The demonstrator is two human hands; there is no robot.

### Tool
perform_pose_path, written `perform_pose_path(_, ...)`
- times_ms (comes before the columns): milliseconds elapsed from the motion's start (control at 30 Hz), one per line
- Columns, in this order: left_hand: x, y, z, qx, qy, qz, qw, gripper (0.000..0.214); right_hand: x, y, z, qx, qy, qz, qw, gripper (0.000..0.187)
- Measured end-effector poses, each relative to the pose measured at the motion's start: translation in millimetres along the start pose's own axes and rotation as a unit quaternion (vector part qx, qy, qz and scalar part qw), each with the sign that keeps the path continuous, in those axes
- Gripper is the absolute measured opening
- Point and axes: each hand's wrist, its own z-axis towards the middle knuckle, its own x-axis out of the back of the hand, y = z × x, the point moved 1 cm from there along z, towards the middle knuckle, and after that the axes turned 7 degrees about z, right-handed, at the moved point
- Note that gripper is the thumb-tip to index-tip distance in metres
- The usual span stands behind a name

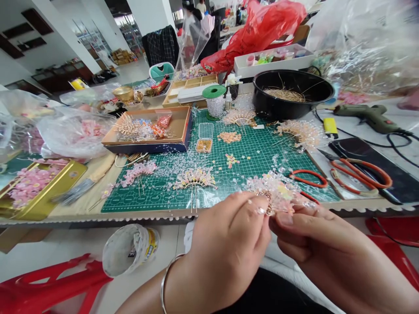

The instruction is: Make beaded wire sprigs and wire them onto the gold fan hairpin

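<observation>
Between my two hands, just in front of the table edge, is a beaded flower hair comb [278, 192] with pale pink and yellow petals and clear beads. My left hand [232, 244], with a silver bangle at the wrist, has its fingers closed on the comb's left end. The thumb and fingers of my right hand [314, 235] pinch its lower right side; the fingertips are partly hidden. Beyond them on the green cutting mat [157, 196] lie a similar hair comb [194, 179], a pink one [139, 172] and loose clear beads [190, 161].
Orange-handled scissors [363, 174], a black phone [376, 165] and a glue gun [369, 114] lie at right. Behind the mat stand a black basin [262, 93], a green spool [214, 91] and a box of ornaments [183, 146]. At left is a gold tin [70, 174]; below, a bucket [114, 253].
</observation>
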Motion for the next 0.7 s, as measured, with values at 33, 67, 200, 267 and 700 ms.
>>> perform_pose_path(33, -0.6, -1, 0, 0.002, 0.007, -0.016, 1.0, 0.012, -1, 0, -1, -0.001, -0.006, 0.002, 1.0, 0.039)
perform_pose_path(67, -1.1, -2, 1, 0.006, 0.013, -0.029, 0.999, 0.011, -2, -1, -2, -0.003, -0.01, 0.003, 1.0, 0.037)
perform_pose_path(200, -0.9, -5, 3, 0.014, 0.032, -0.031, 0.999, 0.008, 1, -6, -2, -0.009, -0.038, -0.052, 0.998, 0.024)
perform_pose_path(267, -0.4, -5, 3, -0.004, 0.044, 0.005, 0.999, 0.008, 2, -10, -1, -0.013, -0.073, -0.086, 0.993, 0.021)
perform_pose_path(700, -13.4, -4, 1, -0.027, 0.066, 0.062, 0.995, 0.008, -8, 1, 6, 0.046, 0.0, 0.009, 0.999, 0.035)
